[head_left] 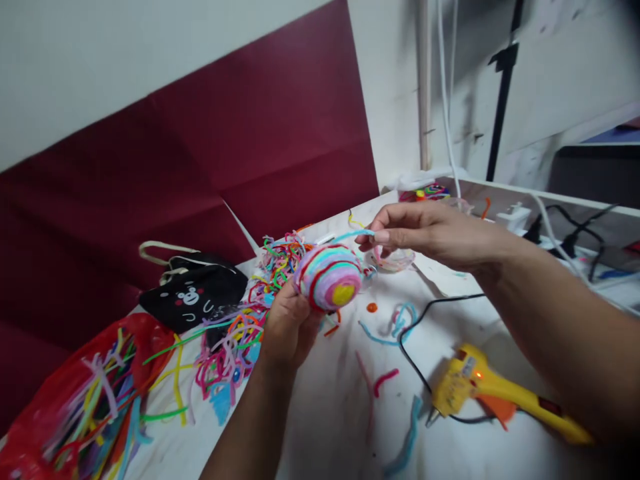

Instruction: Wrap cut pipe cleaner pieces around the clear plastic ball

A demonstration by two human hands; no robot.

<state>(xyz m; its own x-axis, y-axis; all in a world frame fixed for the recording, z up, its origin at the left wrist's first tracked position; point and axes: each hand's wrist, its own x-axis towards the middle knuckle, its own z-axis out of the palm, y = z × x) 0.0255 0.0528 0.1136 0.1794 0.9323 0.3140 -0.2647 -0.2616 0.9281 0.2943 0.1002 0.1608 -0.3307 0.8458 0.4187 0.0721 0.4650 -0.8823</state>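
Note:
My left hand point(290, 323) is closed around a rounded piece wrapped in rings of pipe cleaner point(327, 277), striped pink, teal, red and lilac with a yellow centre. Beside its upper right, my right hand point(415, 230) pinches a light blue pipe cleaner point(353, 235) between thumb and fingers. The strand runs from the fingertips to the top of the striped piece; whether it is fixed there I cannot tell. Below the right forearm lies a yellow hot glue gun point(467, 383), its small light glowing orange and its nozzle pointing left.
Left of my hands spreads a tangled heap of pipe cleaner scraps point(240, 347). A red plastic bag point(60, 400) holds longer ones, near a black drawstring pouch point(193, 297). A black cable point(417, 313) curves across the white table, and plugs point(560, 240) sit at the right.

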